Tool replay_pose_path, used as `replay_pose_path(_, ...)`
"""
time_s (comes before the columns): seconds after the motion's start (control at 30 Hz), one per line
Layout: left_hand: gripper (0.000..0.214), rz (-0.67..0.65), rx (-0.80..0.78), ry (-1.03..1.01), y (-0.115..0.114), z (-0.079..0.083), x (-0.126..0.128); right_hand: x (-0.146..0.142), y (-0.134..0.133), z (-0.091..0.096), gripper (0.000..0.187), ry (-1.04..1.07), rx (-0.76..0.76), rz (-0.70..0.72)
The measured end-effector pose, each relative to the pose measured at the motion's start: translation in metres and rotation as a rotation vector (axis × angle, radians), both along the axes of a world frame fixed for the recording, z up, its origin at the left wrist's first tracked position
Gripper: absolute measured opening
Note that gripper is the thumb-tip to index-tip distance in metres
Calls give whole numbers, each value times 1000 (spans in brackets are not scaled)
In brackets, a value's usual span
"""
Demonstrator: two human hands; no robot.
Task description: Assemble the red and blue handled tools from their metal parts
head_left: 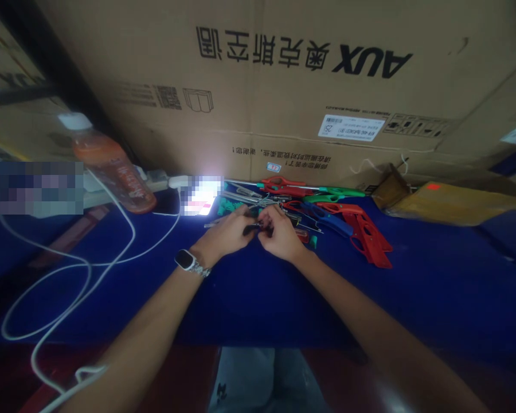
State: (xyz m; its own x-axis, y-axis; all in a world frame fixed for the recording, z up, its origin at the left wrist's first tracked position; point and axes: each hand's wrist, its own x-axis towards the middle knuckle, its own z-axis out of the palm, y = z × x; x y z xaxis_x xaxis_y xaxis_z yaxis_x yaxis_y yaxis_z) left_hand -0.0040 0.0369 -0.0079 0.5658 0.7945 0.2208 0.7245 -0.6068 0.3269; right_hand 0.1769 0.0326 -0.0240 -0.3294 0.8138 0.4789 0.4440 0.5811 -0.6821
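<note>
My left hand (234,232), with a watch (186,261) on its wrist, and my right hand (279,232) meet over the blue tabletop (249,298). Both sets of fingers are closed around a small dark piece (253,227), too small and blurred to name. Just beyond them lies a heap of long-necked lighters and their parts. It includes a red lighter (284,186), a green lighter (337,194), a blue handle (333,221) and small green pieces (227,206). Red handle shells (367,235) lie right of my right hand.
A large cardboard box (258,115) stands behind the heap. At left are a lit phone (201,195), a drink bottle (116,166) and a looping white cable (86,267). A yellow packet (451,203) lies at right.
</note>
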Motion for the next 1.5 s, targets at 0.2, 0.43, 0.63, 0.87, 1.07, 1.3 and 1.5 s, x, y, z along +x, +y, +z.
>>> replay_pose_path(0.2,20,-47,36,-26,7,-2,-2,3,1,2,29,67,-59,52)
replay_pose_path(0.43,17,-92,-1,-86,9,6,-5,8,4,-1,20,144,-170,104)
replay_pose_path(0.63,20,-74,18,-56,10,0,-5,12,4,-1,12,163,-211,112)
replay_pose_path(0.87,27,-169,-12,-94,8,-2,-5,14,6,-2,10,207,-248,120)
replay_pose_path(1.07,23,-151,-42,-150,10,-3,-6,15,6,-2,9,214,-253,132)
replay_pose_path(1.3,20,-120,-116,-301,15,-7,-13,16,6,-3,9,214,-259,132)
replay_pose_path(1.5,31,-70,-115,-280,15,-5,-17,16,6,-5,10,210,-240,137)
